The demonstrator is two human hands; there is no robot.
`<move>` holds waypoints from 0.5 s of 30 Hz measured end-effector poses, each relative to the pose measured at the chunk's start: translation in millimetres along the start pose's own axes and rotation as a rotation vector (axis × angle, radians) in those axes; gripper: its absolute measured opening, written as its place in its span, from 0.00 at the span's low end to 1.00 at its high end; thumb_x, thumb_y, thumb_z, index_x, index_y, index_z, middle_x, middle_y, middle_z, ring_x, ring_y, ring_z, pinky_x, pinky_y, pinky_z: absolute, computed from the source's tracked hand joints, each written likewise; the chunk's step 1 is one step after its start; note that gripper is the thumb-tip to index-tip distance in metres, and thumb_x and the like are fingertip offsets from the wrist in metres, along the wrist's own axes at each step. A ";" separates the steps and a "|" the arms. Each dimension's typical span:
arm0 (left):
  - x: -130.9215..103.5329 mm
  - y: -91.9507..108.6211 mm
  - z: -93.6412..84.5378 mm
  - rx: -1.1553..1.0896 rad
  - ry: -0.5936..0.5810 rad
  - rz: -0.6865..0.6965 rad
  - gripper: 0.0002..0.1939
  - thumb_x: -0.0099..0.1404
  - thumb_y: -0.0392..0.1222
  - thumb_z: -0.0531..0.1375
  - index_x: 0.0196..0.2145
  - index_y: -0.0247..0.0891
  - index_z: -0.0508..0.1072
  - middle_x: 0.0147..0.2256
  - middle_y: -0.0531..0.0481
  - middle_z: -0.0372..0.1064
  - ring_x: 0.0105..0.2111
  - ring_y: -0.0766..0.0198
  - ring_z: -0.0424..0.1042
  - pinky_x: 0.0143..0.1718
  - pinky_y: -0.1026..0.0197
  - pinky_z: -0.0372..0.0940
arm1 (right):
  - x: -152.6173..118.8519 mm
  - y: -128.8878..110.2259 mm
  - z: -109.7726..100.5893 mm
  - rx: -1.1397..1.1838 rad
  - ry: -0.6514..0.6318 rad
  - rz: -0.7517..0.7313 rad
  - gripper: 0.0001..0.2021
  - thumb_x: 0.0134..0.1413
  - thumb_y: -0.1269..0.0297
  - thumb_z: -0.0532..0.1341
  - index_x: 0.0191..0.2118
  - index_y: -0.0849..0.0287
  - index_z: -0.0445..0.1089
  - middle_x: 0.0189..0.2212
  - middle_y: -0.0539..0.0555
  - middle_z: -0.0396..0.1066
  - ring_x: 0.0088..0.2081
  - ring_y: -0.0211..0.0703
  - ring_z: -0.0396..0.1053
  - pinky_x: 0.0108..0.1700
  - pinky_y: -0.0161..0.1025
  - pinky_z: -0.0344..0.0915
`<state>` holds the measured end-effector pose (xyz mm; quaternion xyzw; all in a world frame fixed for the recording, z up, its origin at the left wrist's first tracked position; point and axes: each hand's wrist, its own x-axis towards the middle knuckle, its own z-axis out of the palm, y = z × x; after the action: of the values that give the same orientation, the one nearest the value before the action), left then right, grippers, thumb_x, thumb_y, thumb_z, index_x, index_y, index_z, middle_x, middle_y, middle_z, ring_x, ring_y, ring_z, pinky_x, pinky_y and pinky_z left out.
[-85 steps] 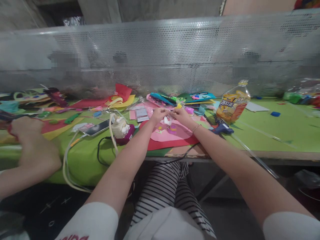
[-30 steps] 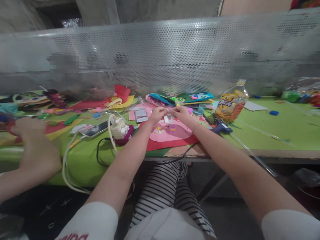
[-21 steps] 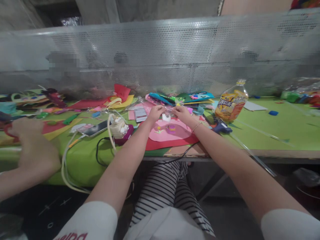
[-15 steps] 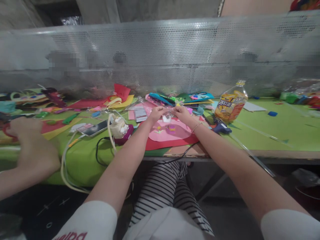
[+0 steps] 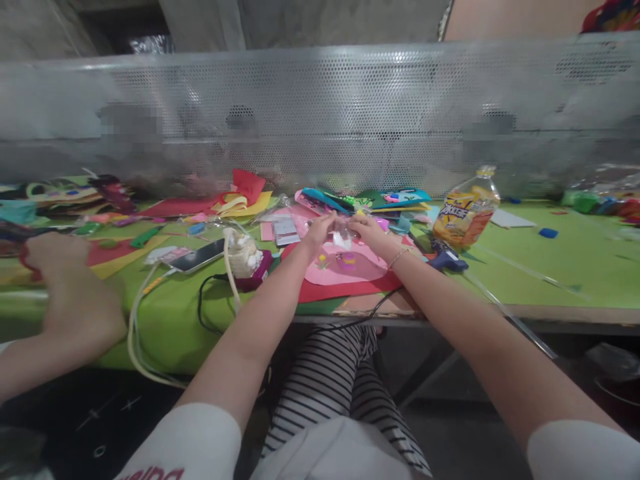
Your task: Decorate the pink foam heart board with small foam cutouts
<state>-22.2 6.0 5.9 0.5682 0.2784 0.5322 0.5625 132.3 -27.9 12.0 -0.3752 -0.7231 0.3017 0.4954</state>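
Observation:
My left hand and my right hand face each other over the far part of a pink oval sheet. Both have their fingers curled in on a small clear plastic bag with something white in it; the fingertips are partly hidden. On the pink sheet are a yellow flower shape and a small purple and yellow piece. Under it lies a red sheet. A dark blue glue gun rests just right of my right forearm.
A bottle with an orange label stands at right. Left of my arm are a phone, cables and a purple-based cream object. Another person's hand holds red-handled scissors at far left. Coloured sheets lie behind my hands.
My hands have come slightly apart at the fingertips, with the clear bag still between them. The view has shifted a little. The other person's hand stays in about the same place.

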 end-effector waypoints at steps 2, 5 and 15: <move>2.1 4.0 -8.1 -0.149 0.213 -0.019 0.21 0.60 0.57 0.54 0.27 0.34 0.69 0.22 0.49 0.67 0.22 0.67 0.67 0.24 0.65 0.62 | 6.2 5.2 -2.5 -0.076 0.073 0.030 0.12 0.50 0.62 0.53 0.20 0.58 0.53 0.17 0.44 0.51 0.20 0.31 0.52 0.23 0.31 0.50; 5.1 9.4 -25.9 -0.310 0.633 0.067 0.20 0.64 0.54 0.49 0.25 0.36 0.65 0.19 0.54 0.61 0.18 0.73 0.62 0.22 0.69 0.58 | 21.0 14.2 -13.3 -0.524 0.081 0.169 0.12 0.55 0.65 0.49 0.22 0.59 0.56 0.17 0.48 0.57 0.21 0.35 0.58 0.25 0.33 0.56; 13.8 4.9 -39.9 -0.294 0.756 0.085 0.22 0.63 0.59 0.43 0.25 0.38 0.59 0.15 0.59 0.50 0.14 0.74 0.53 0.19 0.67 0.49 | 81.9 26.3 7.6 -1.038 -0.105 -0.014 0.08 0.52 0.69 0.57 0.38 0.66 0.70 0.44 0.70 0.66 0.46 0.56 0.65 0.47 0.47 0.59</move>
<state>-56.4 31.3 6.6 0.2571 0.3628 0.7607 0.4729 112.9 54.6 28.4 -0.5508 -0.8038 -0.0816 0.2092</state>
